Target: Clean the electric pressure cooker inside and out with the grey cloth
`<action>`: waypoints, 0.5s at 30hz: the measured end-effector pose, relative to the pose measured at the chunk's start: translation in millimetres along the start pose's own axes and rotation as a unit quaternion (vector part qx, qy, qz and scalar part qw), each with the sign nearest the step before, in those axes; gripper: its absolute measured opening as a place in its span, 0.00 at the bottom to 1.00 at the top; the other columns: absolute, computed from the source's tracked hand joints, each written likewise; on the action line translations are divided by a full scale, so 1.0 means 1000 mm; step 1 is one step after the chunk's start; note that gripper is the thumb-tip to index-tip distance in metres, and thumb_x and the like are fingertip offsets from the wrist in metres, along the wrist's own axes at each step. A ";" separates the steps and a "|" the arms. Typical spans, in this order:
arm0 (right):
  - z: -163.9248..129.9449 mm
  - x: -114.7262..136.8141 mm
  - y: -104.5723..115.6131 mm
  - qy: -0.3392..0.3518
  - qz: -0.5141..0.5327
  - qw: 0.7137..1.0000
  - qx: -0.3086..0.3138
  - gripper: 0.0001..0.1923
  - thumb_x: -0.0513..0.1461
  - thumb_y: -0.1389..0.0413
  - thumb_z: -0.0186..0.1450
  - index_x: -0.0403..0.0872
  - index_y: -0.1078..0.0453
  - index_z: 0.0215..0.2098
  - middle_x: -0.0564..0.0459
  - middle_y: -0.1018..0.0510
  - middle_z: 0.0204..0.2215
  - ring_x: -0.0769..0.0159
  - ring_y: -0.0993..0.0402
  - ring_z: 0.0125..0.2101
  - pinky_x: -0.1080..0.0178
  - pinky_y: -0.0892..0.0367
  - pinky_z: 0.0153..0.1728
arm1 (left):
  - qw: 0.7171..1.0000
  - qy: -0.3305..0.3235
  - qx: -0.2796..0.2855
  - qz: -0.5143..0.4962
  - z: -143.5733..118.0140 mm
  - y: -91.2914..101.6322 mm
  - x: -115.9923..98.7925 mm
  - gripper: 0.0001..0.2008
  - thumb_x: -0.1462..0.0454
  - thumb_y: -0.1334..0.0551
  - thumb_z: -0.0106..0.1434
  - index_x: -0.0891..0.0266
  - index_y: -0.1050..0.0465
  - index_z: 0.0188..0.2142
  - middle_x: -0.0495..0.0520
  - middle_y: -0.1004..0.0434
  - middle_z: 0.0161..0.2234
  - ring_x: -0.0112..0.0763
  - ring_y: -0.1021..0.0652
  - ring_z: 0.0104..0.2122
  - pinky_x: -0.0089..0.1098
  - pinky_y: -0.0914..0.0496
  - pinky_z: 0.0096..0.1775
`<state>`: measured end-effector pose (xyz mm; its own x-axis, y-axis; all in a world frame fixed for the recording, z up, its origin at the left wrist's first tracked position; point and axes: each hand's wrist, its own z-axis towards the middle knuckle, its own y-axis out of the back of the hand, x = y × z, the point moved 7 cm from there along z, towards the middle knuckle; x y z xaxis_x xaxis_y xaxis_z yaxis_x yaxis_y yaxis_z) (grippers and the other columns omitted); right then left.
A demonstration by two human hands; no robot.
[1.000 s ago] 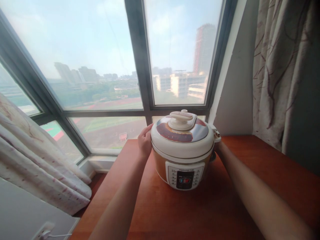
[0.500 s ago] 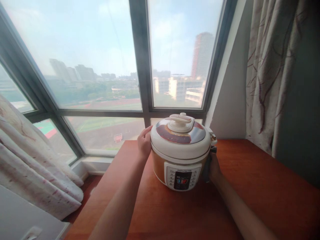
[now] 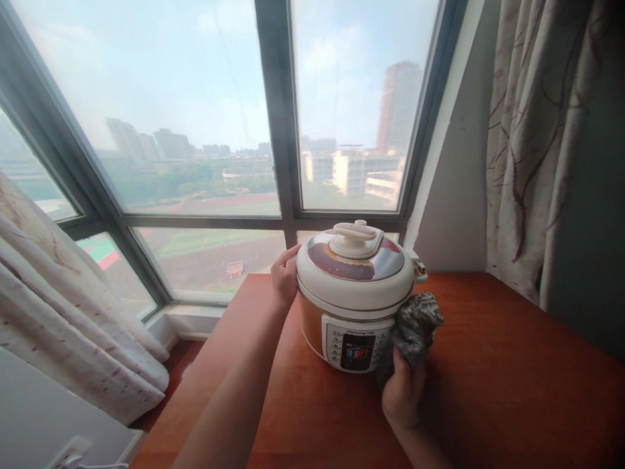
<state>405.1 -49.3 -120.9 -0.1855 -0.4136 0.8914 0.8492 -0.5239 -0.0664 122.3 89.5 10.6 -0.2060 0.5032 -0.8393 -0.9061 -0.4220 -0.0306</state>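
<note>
I see the wooden table (image 3: 512, 365) by the window, with the electric pressure cooker (image 3: 355, 293) standing upright on it. My left hand (image 3: 284, 279) presses flat against its left side, fingers wrapping nothing. My right hand (image 3: 401, 394) clutches a grey cloth (image 3: 414, 324) against the cooker's lower right front.

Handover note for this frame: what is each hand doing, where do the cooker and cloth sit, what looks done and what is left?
Left hand: pressed flat against the left side of the electric pressure cooker, steadying it.
Right hand: gripping a bunched grey cloth, which touches the cooker's lower right side beside the control panel.
Cooker: upright, lid closed, on the wooden table by the window.
Done: cannot tell which parts have been wiped.
Left: brown stains show on the lid.
</note>
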 end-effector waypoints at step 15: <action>0.016 0.050 -0.027 0.514 -0.249 0.782 0.249 0.30 0.50 0.45 0.62 0.59 0.34 0.62 0.51 0.25 0.58 0.42 0.38 0.61 0.35 0.53 0.62 | 0.997 0.002 0.079 -0.019 0.030 -0.016 0.008 0.23 0.63 0.46 0.52 0.63 0.16 0.41 0.54 0.15 0.41 0.45 0.20 0.45 0.36 0.28 0.46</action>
<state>380.8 -44.2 -67.4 -0.6373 -0.7645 -0.0966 0.5847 -0.5614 0.5856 123.9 122.6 20.8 -0.1688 0.5134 -0.8414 -0.9600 -0.2790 0.0224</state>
